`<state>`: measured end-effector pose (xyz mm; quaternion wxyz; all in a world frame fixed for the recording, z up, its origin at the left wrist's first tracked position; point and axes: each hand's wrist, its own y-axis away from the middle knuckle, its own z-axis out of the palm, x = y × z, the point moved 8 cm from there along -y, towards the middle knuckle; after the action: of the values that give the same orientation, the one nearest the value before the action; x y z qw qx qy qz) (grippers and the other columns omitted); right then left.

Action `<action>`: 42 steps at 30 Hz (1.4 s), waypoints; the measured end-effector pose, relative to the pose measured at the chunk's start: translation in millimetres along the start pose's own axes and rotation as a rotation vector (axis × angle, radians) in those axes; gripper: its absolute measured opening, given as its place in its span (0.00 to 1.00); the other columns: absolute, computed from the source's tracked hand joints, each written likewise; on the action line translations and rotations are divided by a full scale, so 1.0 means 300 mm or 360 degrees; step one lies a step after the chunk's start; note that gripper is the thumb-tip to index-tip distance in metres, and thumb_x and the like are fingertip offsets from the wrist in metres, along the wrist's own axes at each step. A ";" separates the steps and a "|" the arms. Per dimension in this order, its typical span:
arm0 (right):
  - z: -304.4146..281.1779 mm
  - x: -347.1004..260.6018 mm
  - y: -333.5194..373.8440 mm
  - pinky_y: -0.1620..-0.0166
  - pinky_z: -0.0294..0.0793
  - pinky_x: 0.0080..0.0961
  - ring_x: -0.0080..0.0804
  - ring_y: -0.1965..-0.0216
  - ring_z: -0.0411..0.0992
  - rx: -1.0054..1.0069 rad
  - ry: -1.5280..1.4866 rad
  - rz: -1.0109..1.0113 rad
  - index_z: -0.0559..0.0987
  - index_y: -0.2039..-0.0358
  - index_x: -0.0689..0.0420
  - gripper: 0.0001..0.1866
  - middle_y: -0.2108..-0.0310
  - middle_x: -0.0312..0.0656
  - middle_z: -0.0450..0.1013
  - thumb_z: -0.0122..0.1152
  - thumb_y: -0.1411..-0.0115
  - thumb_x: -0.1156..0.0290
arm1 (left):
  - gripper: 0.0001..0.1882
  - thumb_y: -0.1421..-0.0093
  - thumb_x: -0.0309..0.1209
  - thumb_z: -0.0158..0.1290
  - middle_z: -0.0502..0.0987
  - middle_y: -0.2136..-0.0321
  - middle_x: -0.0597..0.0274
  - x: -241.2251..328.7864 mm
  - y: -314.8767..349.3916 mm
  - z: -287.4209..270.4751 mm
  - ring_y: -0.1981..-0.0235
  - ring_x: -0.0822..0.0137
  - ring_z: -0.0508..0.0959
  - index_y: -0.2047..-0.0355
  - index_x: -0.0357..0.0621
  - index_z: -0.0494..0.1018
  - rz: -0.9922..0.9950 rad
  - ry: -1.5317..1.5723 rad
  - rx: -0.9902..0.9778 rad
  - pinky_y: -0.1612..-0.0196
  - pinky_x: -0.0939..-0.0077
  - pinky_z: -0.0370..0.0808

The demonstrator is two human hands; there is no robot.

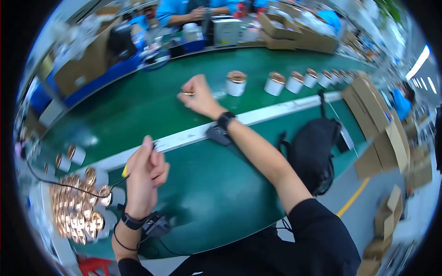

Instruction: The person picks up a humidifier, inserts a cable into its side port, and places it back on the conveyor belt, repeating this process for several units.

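My right hand (199, 97) reaches over the far green surface, its fingers closed on a small copper-coloured piece (188, 94), mostly hidden by the fingers. To its right stands a white cylinder with a copper-coloured top (236, 83). My left hand (146, 169) is raised over the near surface, left of the middle, with curled fingers. A small dark bit shows at its fingertips, too blurred to name. Close to its left are many more white cylinders with shiny copper-coloured ends (78, 207), packed together. Both wrists wear black bands.
A pale rail (276, 109) divides the green surfaces. More copper-topped cylinders (294, 83) line the far right. A black bag (311, 154) lies near my right arm, beside cardboard boxes (375, 124). A black cable (76, 187) crosses the packed cylinders. A person in blue (177, 13) works opposite.
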<state>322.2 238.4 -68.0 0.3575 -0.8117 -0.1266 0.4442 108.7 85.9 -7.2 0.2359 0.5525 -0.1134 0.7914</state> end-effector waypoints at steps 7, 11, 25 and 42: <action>-0.344 -0.248 -0.009 0.53 0.61 0.47 0.46 0.61 0.65 0.0705 0.0301 -0.0642 0.70 0.80 0.54 0.16 0.65 0.45 0.67 0.68 0.59 0.61 | 0.21 0.34 0.45 0.47 0.56 0.87 0.71 -0.213 -0.179 0.026 0.89 0.77 0.56 0.79 0.46 0.60 -0.0207 -0.0656 0.0143 0.86 0.82 0.49; -0.032 -0.348 0.089 0.58 0.67 0.36 0.40 0.63 0.69 -0.0355 -0.0683 -0.0391 0.73 0.75 0.55 0.17 0.68 0.43 0.71 0.66 0.49 0.56 | 0.18 0.42 0.41 0.58 0.65 0.81 0.64 -0.176 -0.140 -0.086 0.80 0.70 0.68 0.70 0.40 0.65 0.0139 -0.1971 0.0224 0.77 0.77 0.65; 0.374 -0.580 0.563 0.47 0.70 0.29 0.34 0.54 0.73 -0.1190 -0.0609 -0.0098 0.75 0.54 0.60 0.23 0.60 0.44 0.75 0.66 0.45 0.59 | 0.28 0.40 0.40 0.52 0.63 0.43 0.38 -0.281 0.446 -0.402 0.44 0.43 0.65 0.46 0.30 0.64 0.0554 -0.2711 0.0516 0.42 0.58 0.64; 0.279 -0.975 0.894 0.53 0.68 0.18 0.21 0.60 0.70 -0.0976 -0.0970 0.0064 0.77 0.60 0.62 0.13 0.65 0.36 0.73 0.56 0.36 0.65 | 0.12 0.39 0.29 0.51 0.77 0.61 0.55 -0.350 1.186 -0.212 0.58 0.57 0.78 0.57 0.37 0.71 0.0494 -0.2742 0.0618 0.58 0.68 0.77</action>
<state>56.5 -66.4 -98.8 0.0374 -0.7144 -0.3366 0.6124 -91.6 -219.3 -98.7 -0.1382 0.9635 -0.1885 0.1306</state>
